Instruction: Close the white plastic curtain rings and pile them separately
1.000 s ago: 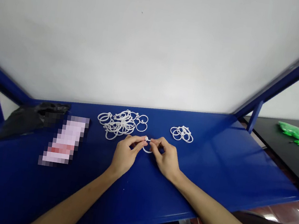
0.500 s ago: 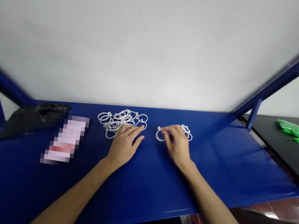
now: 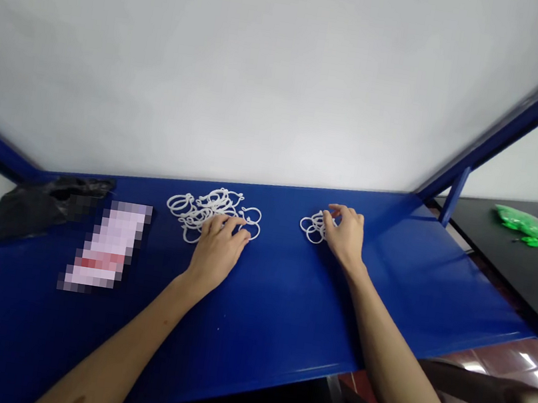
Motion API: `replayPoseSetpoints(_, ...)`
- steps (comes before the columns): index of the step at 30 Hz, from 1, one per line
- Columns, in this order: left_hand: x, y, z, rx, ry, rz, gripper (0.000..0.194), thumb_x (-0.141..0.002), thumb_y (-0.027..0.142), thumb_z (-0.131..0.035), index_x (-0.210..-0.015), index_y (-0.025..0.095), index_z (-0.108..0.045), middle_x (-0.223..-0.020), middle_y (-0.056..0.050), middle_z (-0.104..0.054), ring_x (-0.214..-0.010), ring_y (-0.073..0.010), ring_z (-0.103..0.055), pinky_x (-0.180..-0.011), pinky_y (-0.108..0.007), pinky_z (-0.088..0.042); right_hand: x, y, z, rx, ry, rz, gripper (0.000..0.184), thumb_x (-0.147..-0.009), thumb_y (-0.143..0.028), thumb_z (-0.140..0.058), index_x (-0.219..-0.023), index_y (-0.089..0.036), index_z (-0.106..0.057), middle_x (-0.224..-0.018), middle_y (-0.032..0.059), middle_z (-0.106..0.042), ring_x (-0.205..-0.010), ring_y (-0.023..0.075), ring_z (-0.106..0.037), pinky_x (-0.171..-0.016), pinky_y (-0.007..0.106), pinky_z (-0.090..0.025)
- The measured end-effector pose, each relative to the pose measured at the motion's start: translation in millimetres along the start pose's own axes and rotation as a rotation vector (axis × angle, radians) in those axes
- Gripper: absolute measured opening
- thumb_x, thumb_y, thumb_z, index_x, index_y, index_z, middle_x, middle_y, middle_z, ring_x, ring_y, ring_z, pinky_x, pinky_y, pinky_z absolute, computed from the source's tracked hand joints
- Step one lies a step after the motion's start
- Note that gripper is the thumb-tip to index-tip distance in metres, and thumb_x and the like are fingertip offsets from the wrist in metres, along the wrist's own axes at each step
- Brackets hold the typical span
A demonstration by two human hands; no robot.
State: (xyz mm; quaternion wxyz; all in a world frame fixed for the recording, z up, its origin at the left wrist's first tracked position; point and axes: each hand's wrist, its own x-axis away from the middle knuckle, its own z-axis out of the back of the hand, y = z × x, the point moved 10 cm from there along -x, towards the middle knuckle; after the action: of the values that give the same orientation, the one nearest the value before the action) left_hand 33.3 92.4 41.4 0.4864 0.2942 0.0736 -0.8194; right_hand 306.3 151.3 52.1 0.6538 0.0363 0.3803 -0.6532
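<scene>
A larger pile of white plastic curtain rings, each with a small eyelet, lies on the blue table. My left hand rests over the near right side of this pile, its fingers bent and apart, touching the rings. Some of the rings are hidden beneath it. To the right, a smaller cluster of the same rings lies flat. At that cluster's right edge is my right hand, thumb and forefinger parted, with no ring held between them.
On the left lie a black plastic bag and a blurred-out pinkish object. Blue metal bars rise at the sides, with a pale wall behind. A clear bag of green pieces sits on a black table at right.
My right hand has carried a ring rightward to the small cluster and let it go. My left hand stays at the large pile. The camera view has shifted slightly.
</scene>
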Motion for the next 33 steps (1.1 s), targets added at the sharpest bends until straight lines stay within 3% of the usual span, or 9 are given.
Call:
replayPoseSetpoints(7,2,3,19.0,0.028,0.072,0.064,0.018,-0.096,0.028,-0.056,-0.093,0.024,-0.073,-0.099,-0.009,-0.064,-0.094,-0.026,-0.052,-0.084,-0.043,-0.043,18,-33,13,-0.012,0.054,0.104,0.029,-0.096,-0.037,-0.053,-0.114,-0.019,-0.068,-0.107,0.013,-0.066,-0.101,0.0286,-0.055,-0.097,0.049,-0.042)
replayPoseSetpoints(11,2,14,31.0,0.094,0.14,0.044,0.017,-0.096,0.026,-0.056,-0.094,0.024,-0.072,-0.092,-0.006,-0.061,-0.09,-0.023,-0.051,-0.084,-0.039,-0.043,42,-73,-6,-0.213,-0.134,0.186,0.029,-0.098,-0.038,-0.054,-0.122,-0.024,-0.064,-0.115,0.0112,-0.065,-0.107,0.0271,-0.058,-0.098,0.047,-0.046)
replayPoseSetpoints(15,4,30,31.8,0.127,0.122,-0.029,0.018,-0.097,0.026,-0.055,-0.097,0.026,-0.073,-0.092,-0.005,-0.062,-0.087,-0.0208,-0.052,-0.083,-0.037,-0.043,62,-107,-23,-0.468,-0.359,0.207,0.03,-0.098,-0.038,-0.055,-0.124,-0.024,-0.061,-0.107,0.0072,-0.068,-0.095,0.0209,-0.065,-0.087,0.038,-0.053)
replayPoseSetpoints(19,7,32,24.4,0.178,0.074,-0.022,0.017,-0.097,0.026,-0.056,-0.099,0.027,-0.073,-0.096,-0.004,-0.065,-0.092,-0.0214,-0.055,-0.086,-0.038,-0.044,67,-111,-27,-0.591,-0.394,0.135,0.022,-0.097,-0.033,-0.057,-0.116,-0.023,-0.062,-0.087,0.0014,-0.069,-0.076,0.0162,-0.066,-0.072,0.031,-0.054)
replayPoseSetpoints(23,6,15,21.4,0.31,0.099,0.113,0.013,-0.094,0.026,-0.061,-0.104,0.023,-0.068,-0.099,-0.004,-0.07,-0.097,-0.0218,-0.059,-0.092,-0.039,-0.047,67,-107,-28,-0.652,-0.377,0.084,0.017,-0.095,-0.031,-0.059,-0.109,-0.022,-0.063,-0.085,0.0017,-0.071,-0.074,0.0155,-0.067,-0.068,0.029,-0.054)
replayPoseSetpoints(29,9,-6,7.7,0.552,0.017,0.355,0.01,-0.09,0.027,-0.065,-0.097,0.024,-0.072,-0.09,-0.001,-0.071,-0.08,-0.0162,-0.067,-0.078,-0.031,-0.055,73,-125,-27,-0.703,-0.423,0.222,0.011,-0.097,-0.028,-0.06,-0.097,-0.021,-0.068,-0.092,0.0031,-0.074,-0.079,0.0153,-0.069,-0.073,0.028,-0.055)
replayPoseSetpoints(33,14,-6,9.1,0.616,0.041,0.408,0.007,-0.087,0.025,-0.068,-0.087,0.025,-0.075,-0.088,0.0,-0.071,-0.076,-0.0142,-0.066,-0.077,-0.029,-0.055,80,-132,-26,-0.713,-0.426,0.306,0.015,-0.1,-0.024,-0.056,-0.091,-0.021,-0.067,-0.091,0.004,-0.073,-0.083,0.016,-0.069,-0.076,0.028,-0.054)
